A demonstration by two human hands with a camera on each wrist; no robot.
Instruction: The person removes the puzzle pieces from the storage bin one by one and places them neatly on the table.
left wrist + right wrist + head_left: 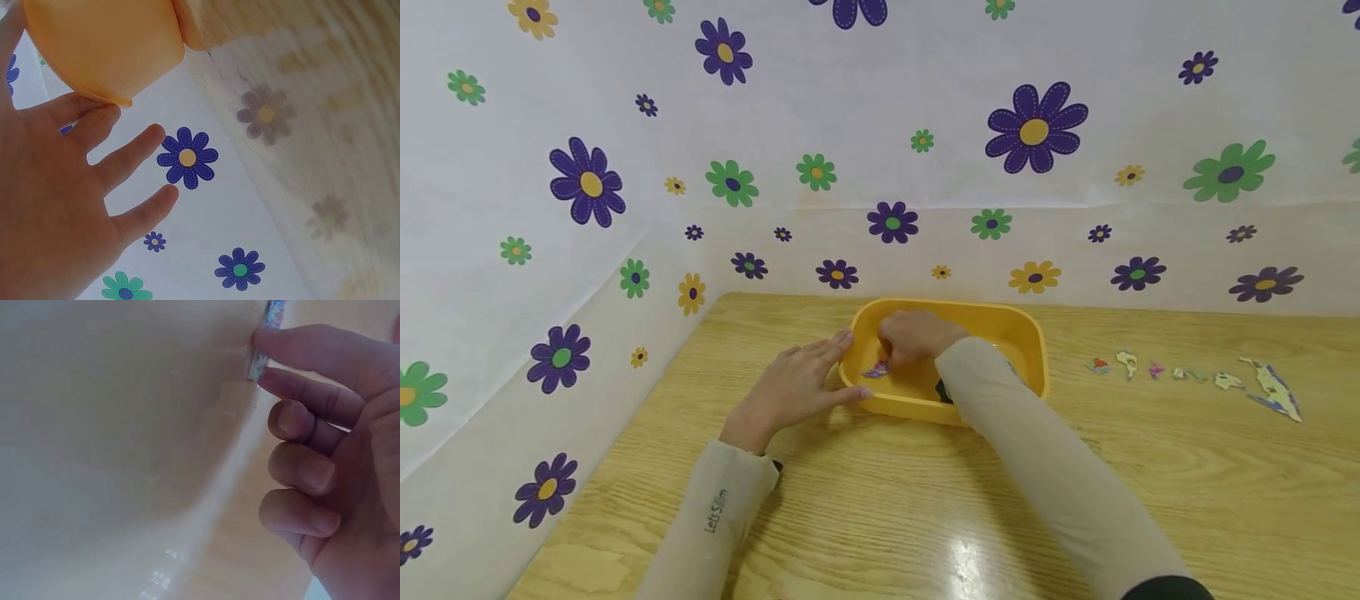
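Observation:
A shallow yellow plastic tub [910, 406] stands on the wooden table. My left hand [797, 383] touches its left end, fingers spread and mostly straight; in the left wrist view, two fingertips of that hand [56, 181] meet the rim. Inside the tub my right hand [913, 335] reaches down near the left wall. In the right wrist view, thumb and index finger of this hand [325, 412] pinch a small flat piece [275, 315] with a blue and pink pattern. A colourful piece [876, 369] shows beside the right hand in the head view; whether it is the pinched one, I cannot tell.
Several irregular flat cutouts lie in a row right of the tub, among them a red one [1099, 365], a pink one [1156, 369] and a large pale one with blue edges [1273, 390]. Flower-patterned sheets [925, 175] enclose the table's back and left.

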